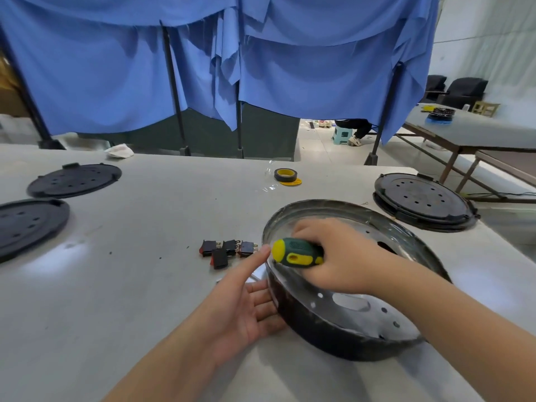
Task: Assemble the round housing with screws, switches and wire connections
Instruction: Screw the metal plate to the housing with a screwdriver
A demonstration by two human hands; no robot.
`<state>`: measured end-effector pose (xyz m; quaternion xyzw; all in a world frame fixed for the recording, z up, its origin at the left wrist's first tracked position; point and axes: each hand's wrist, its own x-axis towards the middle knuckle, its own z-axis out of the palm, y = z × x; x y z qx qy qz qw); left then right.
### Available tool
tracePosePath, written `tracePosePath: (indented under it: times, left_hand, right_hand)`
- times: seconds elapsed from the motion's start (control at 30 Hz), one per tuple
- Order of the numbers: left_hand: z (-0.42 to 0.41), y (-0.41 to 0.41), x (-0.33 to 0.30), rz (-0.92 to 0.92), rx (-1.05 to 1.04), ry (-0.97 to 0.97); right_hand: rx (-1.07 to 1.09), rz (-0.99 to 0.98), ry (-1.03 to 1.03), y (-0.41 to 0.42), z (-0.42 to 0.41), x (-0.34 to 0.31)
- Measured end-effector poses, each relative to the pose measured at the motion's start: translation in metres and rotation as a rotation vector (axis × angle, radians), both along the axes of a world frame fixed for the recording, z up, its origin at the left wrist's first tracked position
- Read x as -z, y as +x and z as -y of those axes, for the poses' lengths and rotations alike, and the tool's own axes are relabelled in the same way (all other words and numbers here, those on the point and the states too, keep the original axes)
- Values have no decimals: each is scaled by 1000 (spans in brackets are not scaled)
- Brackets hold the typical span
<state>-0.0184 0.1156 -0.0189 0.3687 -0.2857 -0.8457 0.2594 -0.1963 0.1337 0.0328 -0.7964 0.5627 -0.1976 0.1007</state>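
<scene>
Here right hand [345,256] grips rubbery screwdriver [298,253]; flat left hand [246,306] steadies round metal housing [333,335].

On the counter [145,285] we find the round housing [348,338] nearest us at right, switches [227,252] just to its left, a tape roll [285,175] behind, two discs [74,179] far left, and stacked discs [423,198] behind-right.
</scene>
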Motion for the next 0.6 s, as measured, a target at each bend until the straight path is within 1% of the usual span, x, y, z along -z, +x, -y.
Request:
tracePosePath:
  times: [0.17,0.27,0.4,0.6]
  left_hand:
    - [0,0,1,13,6,4]
    - [0,0,1,25,4,3]
    - [-1,0,0,32,11,-8]
    - [0,-1,0,27,4,-3]
  right_hand:
    - [-65,-50,-7,-4,-5,3]
    - [-67,-88,-27,-5,-5,5]
    - [-64,-20,-53,0,2,5]
    - [-49,40,83,4,15,-4]
